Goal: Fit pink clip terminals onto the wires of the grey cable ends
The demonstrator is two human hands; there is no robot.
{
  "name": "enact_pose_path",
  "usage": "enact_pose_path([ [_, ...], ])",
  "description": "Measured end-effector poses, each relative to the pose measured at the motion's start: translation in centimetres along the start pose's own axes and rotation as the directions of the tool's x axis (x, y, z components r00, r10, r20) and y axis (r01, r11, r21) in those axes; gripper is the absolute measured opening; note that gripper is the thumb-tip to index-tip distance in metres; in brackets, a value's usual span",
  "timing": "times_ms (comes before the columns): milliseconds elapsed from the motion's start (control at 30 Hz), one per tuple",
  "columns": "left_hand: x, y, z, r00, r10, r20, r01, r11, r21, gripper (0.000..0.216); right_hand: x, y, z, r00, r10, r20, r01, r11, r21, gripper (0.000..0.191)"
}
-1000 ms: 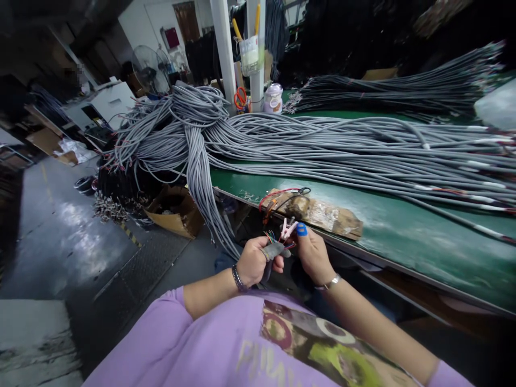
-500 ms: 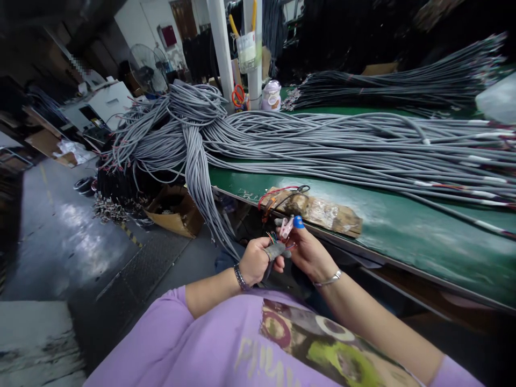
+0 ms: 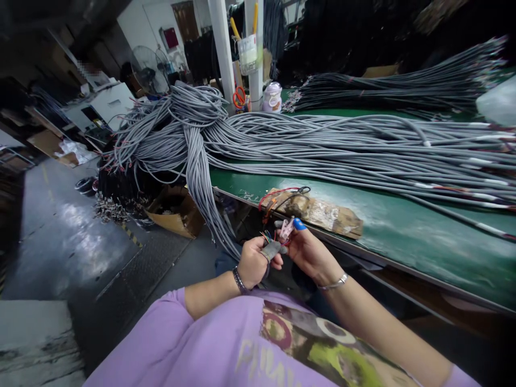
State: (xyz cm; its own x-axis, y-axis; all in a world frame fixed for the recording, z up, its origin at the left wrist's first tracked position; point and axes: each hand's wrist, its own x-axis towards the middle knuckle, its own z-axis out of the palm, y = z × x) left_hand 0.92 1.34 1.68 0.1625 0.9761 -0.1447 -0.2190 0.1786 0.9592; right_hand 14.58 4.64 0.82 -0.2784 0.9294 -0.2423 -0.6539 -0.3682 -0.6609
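Observation:
My left hand (image 3: 257,263) is closed on the end of a grey cable, its thumb in a grey finger cover pressed against the fingers. Thin coloured wires (image 3: 267,236) fan out above that thumb. Close beside it, my right hand (image 3: 309,251) pinches a small pink clip-like piece (image 3: 286,228) under a thumb with a blue cover. Reddish wires lie between the two hands, just below the pink piece; whether they pass into it cannot be made out. Both hands are in front of the bench edge, near a wooden block (image 3: 334,219) wrapped in clear tape.
A thick layer of grey cables (image 3: 322,142) runs along the green bench (image 3: 403,231), and a bundle of them hangs over its left end. Darker cables (image 3: 387,88) lie behind. A purple-white container (image 3: 272,98) stands by the posts. An open cardboard box (image 3: 173,220) sits below left.
Both hands have shifted very slightly, the left one to the left. The wires between them look a little different in position. Both grips are kept.

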Motion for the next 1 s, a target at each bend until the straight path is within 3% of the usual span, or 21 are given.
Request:
enact_pose_path([
  [400, 0.3, -0.4, 0.1, 0.999, -0.049, 0.002, 0.049, 0.998, 0.038, 0.044, 0.0, 0.3, 0.0, 1.0, -0.011, -0.027, 0.01, 1.0, -0.011, 0.037],
  [667, -0.4, -1.2, -1.3, 0.998, -0.046, 0.045, 0.042, 0.994, 0.098, 0.047, -1.6, -0.3, -1.3, 0.972, 0.234, 0.016, -0.224, 0.945, -0.236, 0.041],
  [867, -0.7, -0.9, -1.3, 0.982, -0.094, 0.161, 0.059, 0.976, 0.208, 0.046, -2.5, -0.8, -0.8, 0.996, 0.07, 0.048, -0.034, 0.845, -0.534, 0.035],
  [1000, -0.4, -1.2, -1.1, 0.94, -0.23, 0.251, 0.171, 0.957, 0.234, 0.044, -2.9, -0.9, -0.2, 0.991, 0.027, 0.129, 0.071, 0.716, -0.695, 0.033],
])
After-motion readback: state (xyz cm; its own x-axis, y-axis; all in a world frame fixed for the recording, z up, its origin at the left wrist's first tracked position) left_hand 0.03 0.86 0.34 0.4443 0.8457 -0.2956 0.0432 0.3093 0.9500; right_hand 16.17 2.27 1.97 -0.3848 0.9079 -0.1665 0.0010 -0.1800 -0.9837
